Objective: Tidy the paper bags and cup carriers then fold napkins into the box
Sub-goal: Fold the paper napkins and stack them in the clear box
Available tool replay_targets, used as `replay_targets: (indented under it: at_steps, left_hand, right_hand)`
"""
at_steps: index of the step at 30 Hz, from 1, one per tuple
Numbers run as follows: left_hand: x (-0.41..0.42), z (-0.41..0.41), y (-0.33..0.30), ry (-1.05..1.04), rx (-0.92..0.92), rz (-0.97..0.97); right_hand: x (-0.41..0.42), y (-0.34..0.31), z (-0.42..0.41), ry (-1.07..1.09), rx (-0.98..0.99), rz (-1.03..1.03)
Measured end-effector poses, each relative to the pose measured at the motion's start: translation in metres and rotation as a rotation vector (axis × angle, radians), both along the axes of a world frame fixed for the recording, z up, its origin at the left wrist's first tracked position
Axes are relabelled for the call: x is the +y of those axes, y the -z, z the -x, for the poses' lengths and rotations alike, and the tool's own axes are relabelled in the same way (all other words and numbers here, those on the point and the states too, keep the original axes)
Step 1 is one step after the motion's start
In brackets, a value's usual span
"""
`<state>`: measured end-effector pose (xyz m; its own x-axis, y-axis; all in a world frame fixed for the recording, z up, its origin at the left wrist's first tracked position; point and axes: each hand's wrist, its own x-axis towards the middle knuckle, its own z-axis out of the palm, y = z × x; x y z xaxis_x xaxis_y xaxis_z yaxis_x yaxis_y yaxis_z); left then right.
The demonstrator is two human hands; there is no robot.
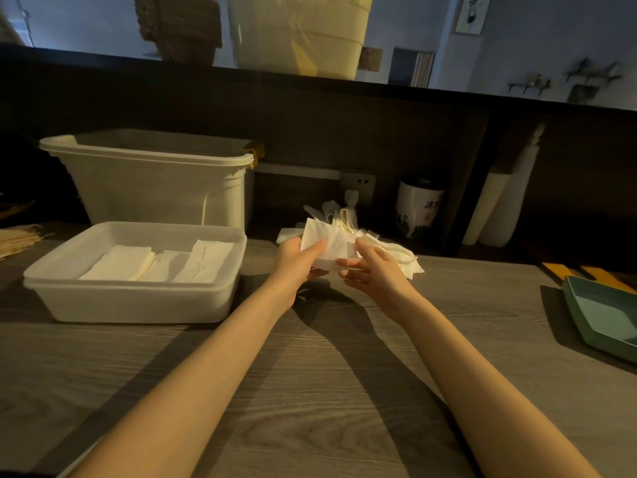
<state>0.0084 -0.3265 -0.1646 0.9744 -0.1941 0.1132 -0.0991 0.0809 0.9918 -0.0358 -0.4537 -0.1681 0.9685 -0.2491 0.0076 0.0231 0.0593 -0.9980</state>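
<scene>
My left hand [299, 260] and my right hand [370, 267] together hold a white napkin [332, 241] just above the wooden counter, thumbs on top and fingers beneath. Behind them lies a loose heap of unfolded napkins [396, 251]. To the left stands a shallow white plastic box [220, 291] with three folded napkin stacks [162, 262] laid side by side inside it.
A tall white bin [155, 188] stands behind the box. Brown paper items [17, 236] lie at the far left. A white canister [418, 207] and a cup stack [506, 198] stand against the back wall. A green tray [606, 315] sits at the right edge.
</scene>
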Motion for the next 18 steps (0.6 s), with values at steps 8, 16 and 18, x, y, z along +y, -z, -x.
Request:
replay_targets:
  at_steps: [8,16,18]
  left_hand:
    - [0.0021,-0.0006,-0.0001,0.060,-0.046,-0.006]
    - [0.0048,-0.0070,0.0014,0.041,0.079,0.139]
    - [0.0049,-0.0064,0.0013,0.031,0.073,0.149]
  right_hand:
    - [-0.0035,-0.0009,-0.0003,0.028,-0.045,-0.453]
    - [-0.0082,-0.0029,0.0027,0.128,-0.156,-0.208]
    - [-0.0076,-0.0021,0.0023,0.143,-0.152,-0.131]
